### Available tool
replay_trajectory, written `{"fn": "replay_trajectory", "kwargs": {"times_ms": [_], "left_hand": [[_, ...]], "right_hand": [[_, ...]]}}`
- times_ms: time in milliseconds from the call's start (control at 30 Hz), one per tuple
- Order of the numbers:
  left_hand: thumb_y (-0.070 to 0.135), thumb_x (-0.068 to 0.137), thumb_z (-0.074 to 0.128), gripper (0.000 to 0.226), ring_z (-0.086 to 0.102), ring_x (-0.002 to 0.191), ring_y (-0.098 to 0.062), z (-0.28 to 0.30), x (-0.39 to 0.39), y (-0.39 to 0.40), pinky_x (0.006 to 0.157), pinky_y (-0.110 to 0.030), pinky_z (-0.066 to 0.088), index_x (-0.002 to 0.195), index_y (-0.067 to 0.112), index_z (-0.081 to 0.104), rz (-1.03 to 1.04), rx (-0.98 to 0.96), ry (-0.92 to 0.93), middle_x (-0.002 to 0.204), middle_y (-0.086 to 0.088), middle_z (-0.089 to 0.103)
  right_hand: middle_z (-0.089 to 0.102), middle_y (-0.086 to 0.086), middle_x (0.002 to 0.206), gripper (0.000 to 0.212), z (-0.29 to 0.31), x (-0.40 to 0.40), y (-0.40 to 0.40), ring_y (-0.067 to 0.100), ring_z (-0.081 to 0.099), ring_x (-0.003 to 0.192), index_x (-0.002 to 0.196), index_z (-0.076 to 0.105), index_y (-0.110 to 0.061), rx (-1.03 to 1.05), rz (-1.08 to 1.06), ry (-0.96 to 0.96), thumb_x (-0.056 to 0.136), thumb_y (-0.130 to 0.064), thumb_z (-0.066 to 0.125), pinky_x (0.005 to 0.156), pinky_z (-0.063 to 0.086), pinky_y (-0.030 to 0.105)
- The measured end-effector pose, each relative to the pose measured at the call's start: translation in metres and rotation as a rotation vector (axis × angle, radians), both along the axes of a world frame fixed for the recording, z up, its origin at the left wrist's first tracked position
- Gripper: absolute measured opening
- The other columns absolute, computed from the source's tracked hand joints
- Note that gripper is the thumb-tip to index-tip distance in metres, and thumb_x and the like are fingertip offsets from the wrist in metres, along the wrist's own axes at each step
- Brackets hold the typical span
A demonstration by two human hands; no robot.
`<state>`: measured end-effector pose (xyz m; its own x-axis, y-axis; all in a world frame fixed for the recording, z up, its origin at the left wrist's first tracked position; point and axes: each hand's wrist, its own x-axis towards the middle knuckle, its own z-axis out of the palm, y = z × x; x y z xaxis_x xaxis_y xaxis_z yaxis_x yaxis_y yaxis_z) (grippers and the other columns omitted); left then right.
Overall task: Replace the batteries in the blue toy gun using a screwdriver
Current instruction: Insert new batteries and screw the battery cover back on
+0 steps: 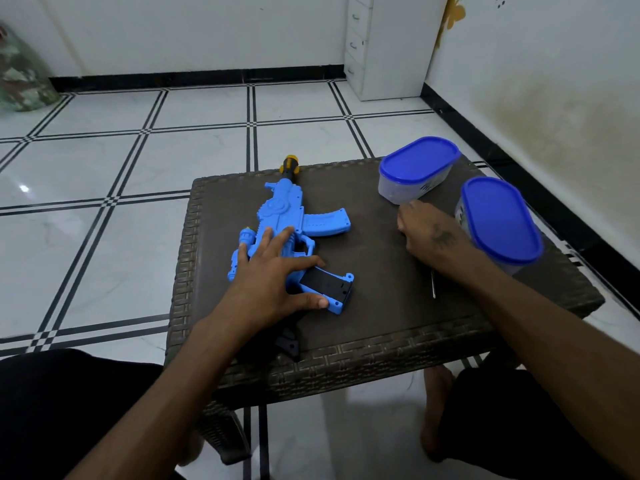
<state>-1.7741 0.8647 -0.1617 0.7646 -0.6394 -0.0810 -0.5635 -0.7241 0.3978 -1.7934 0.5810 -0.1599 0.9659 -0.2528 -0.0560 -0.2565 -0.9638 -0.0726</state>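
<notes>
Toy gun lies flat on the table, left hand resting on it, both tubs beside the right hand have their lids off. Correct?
Not quite. The toy gun does lie flat on the table with the left hand resting on it, but both tubs, the far one and the near one, beside the right hand have their blue lids on. The head view shows this.

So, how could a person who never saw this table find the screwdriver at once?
Start at the dark woven table and find the two blue-lidded tubs on its right side. The screwdriver is the thin metal shaft lying beside the right forearm, nearer the person than both tubs; nothing else there is slim and silver.
</notes>
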Motion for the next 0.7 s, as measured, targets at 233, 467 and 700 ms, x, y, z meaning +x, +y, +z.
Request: {"fn": "replay_trajectory", "kwargs": {"times_ms": [233, 467, 700], "left_hand": [[0.089, 0.060, 0.048, 0.074, -0.008, 0.149, -0.022, -0.003, -0.001, 0.001, 0.116, -0.058, -0.009, 0.126, 0.056, 0.050, 0.001, -0.039, -0.005, 0.162, 0.004, 0.006], [0.067, 0.079, 0.054, 0.040, -0.001, 0.149, -0.023, -0.005, -0.003, -0.009, 0.116, -0.058, -0.007, 0.116, 0.054, 0.059, 0.111, -0.104, -0.024, 0.161, 0.004, 0.014], [0.066, 0.078, 0.057, 0.039, 0.000, 0.149, -0.023, -0.005, -0.003, -0.008, 0.116, -0.059, -0.007, 0.115, 0.054, 0.060, 0.105, -0.109, -0.015, 0.161, 0.003, 0.015]], "right_hand": [[0.057, -0.009, 0.076, 0.011, 0.013, -0.034, 0.036, 0.005, 0.057, 0.067, 0.091, 0.057, -0.015, 0.442, 0.183, -0.309, 0.089, -0.008, 0.064, 0.060, 0.048, 0.014], [0.067, -0.005, 0.077, 0.014, 0.018, -0.065, 0.067, 0.008, 0.063, 0.065, 0.082, 0.065, -0.018, 0.624, 0.230, -0.331, 0.080, -0.008, 0.075, 0.058, 0.053, 0.016], [0.070, -0.004, 0.082, 0.016, 0.014, -0.072, 0.078, 0.010, 0.065, 0.071, 0.084, 0.073, -0.015, 0.617, 0.360, -0.300, 0.078, 0.000, 0.073, 0.066, 0.055, 0.023]]}}
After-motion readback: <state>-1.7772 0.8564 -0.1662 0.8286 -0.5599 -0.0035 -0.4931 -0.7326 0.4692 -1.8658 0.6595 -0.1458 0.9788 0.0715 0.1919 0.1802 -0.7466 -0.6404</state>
